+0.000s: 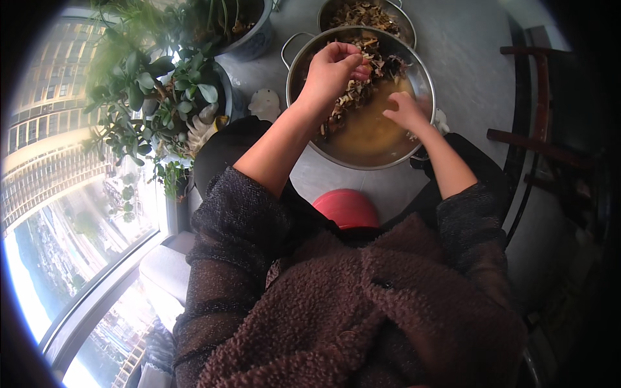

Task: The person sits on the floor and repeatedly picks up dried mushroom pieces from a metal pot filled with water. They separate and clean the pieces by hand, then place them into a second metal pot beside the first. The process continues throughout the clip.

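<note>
A wide steel basin (425, 145) with loop handles stands on the floor between my knees. Murky yellow-brown water (371, 128) fills its near right part. Wet brown plant pieces (356, 97), perhaps mushrooms, are heaped along its left and far side. Over the heap is my left hand (339, 63), its fingers curled towards the thumb; whether a small piece is pinched there is hidden. My right hand (408, 112) hovers above the water by the right rim, thumb and forefinger apart, with nothing seen between them.
Behind the basin sits a second steel pan (412, 29) holding similar brown pieces (361, 17). Potted succulents (170, 87) and a glove (201, 128) are at left, beside a window (87, 208). A red rounded object (347, 208) lies between my legs. Dark wooden furniture (541, 102) stands right.
</note>
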A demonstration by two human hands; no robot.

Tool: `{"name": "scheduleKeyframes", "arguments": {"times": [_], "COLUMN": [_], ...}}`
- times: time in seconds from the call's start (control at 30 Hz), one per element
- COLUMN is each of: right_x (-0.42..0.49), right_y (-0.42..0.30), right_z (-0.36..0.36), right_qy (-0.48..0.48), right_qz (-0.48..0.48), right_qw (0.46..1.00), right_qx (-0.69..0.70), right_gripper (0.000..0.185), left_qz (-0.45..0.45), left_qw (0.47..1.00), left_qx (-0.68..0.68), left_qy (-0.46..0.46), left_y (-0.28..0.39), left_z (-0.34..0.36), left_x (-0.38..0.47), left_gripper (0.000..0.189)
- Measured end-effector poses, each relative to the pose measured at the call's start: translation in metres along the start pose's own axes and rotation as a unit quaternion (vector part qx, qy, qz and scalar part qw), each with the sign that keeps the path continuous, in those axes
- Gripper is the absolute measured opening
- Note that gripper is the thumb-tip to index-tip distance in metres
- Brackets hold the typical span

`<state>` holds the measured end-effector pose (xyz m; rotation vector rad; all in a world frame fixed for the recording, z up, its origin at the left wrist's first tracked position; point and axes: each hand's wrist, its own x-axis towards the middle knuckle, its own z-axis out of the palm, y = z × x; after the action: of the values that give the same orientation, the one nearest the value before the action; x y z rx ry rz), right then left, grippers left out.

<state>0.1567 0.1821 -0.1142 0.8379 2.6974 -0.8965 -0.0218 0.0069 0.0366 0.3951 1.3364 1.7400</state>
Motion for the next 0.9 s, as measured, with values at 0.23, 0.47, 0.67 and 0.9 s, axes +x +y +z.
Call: {"name": "scheduleKeyframes", "arguments": {"times": [0.23,0.47,0.67,0.9], "right_x": [-0.045,-0.041,-0.035,-0.042], "right_y": [-0.060,-0.061,-0.034,-0.041], "right_z": [0.048,0.058,0.011,0.016], "right_qy": [0.017,-0.121,-0.179,0.019], "right_qz": [-0.079,-0.060,0.152,-0.066], "right_qw": [0.996,0.977,0.820,0.997], "right_qx": [-0.039,0.163,0.522,0.020], "right_gripper": [0.041,0.013,0.012,0.027], "left_qz": [-0.013,-0.015,-0.011,-0.007], "left_qw": [1.000,1.000,1.000,1.000], "left_qx": [0.000,-0.006,-0.007,-0.002], "left_qy": [-0.006,-0.006,0.003,0.006], "left_y": [-0.003,-0.004,0.000,0.002], "left_z": [-0.001,-0.005,-0.010,-0.011], "left_x": [0.002,0.000,-0.004,-0.008], "left_gripper": [0.017,0.016,0.015,0.014]}}
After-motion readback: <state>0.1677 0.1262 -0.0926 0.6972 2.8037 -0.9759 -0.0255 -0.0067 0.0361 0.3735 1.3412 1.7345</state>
